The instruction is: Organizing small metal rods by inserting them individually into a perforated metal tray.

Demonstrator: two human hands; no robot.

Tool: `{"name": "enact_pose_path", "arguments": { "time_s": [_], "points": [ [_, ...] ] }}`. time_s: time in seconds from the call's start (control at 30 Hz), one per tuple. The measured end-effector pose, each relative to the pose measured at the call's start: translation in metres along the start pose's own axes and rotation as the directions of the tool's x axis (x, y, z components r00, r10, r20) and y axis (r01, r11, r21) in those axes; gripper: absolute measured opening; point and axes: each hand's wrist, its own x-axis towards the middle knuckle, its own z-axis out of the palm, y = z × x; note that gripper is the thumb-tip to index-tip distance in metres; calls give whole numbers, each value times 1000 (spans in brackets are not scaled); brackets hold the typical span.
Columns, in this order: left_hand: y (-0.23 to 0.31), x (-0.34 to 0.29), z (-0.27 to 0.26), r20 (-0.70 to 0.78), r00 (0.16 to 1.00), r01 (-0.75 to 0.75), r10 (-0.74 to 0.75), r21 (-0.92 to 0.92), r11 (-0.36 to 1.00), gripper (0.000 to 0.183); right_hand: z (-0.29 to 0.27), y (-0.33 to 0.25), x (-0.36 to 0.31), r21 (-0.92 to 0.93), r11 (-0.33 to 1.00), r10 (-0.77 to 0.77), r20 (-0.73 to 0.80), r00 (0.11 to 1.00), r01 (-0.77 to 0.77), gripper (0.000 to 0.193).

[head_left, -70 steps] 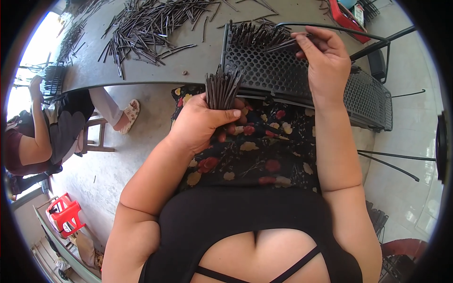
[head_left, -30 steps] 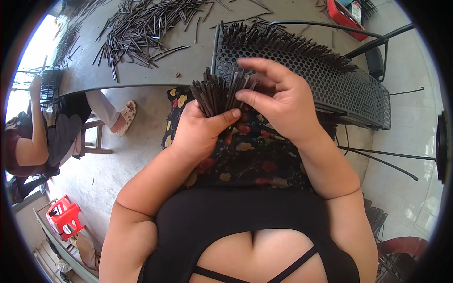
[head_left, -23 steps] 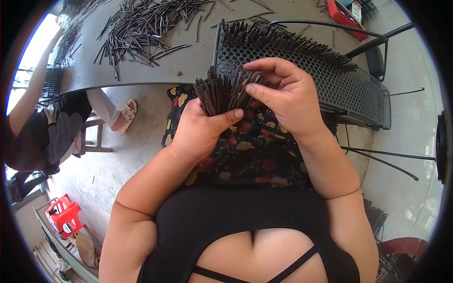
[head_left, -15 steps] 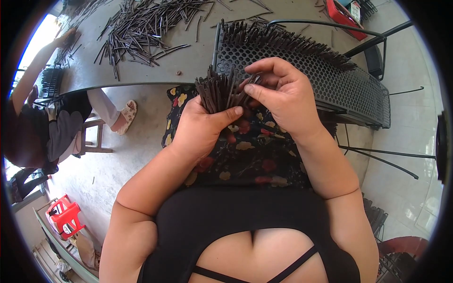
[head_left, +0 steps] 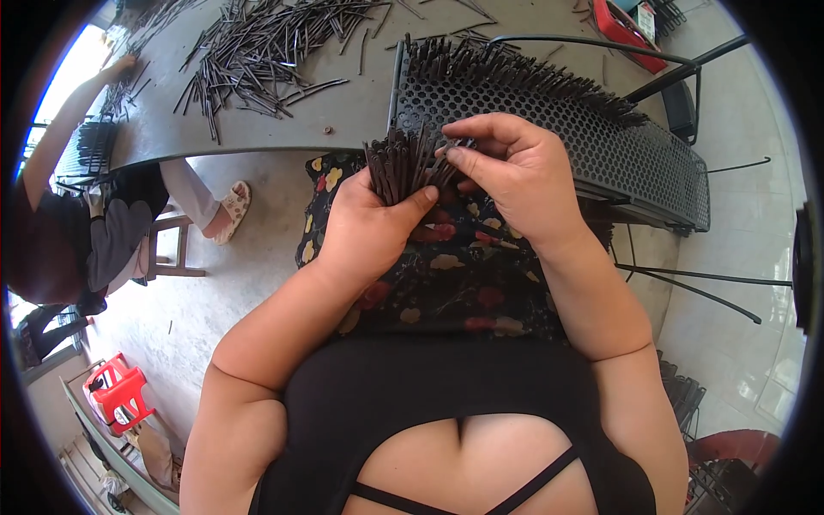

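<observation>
A bundle of thin dark brown sticks [head_left: 396, 167] stands upright in my left hand [head_left: 373, 216], whose fingers and thumb wrap round it above my lap. At the bundle's right side, my right hand [head_left: 515, 176] pinches the upper ends of a few sticks between thumb and fingertips. Just beyond my hands is a black perforated metal rack [head_left: 558, 129], tilted, with a long row of similar sticks [head_left: 524, 73] along its upper part. Some fingers of my left hand are hidden behind the bundle.
Loose sticks [head_left: 249, 64] lie heaped on the grey table [head_left: 335, 116], beside a small ring-shaped piece [head_left: 327, 130]. A red container [head_left: 631, 39] is at the back right. Thin metal rods [head_left: 687, 281] jut out at right. On the left another person [head_left: 94, 223] sits near a stool.
My left hand and the bundle have shifted slightly right and down. The right hand's fingertips have dipped a little and stay against the bundle's right side.
</observation>
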Motion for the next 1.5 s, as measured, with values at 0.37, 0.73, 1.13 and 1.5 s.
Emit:
{"name": "enact_pose_path", "arguments": {
  "time_s": [0.37,0.73,1.13,1.5],
  "points": [
    [8,-1,-1,4,996,92,-94,130,987,14,-18,-1,10,172,984,-21,-91,996,37,16],
    [-1,9,-11,20,969,245,-246,37,969,11,-83,9,44,-64,873,-464,-414,783,484,11],
    [-2,12,-11,-2,968,248,-249,80,965,12,-81,14,45,-161,895,-447,-359,819,417,10],
    [-1,13,-14,-5,969,249,-249,51,967,13,-81,4,46,-311,859,-498,-321,805,407,7]
  ]
}}
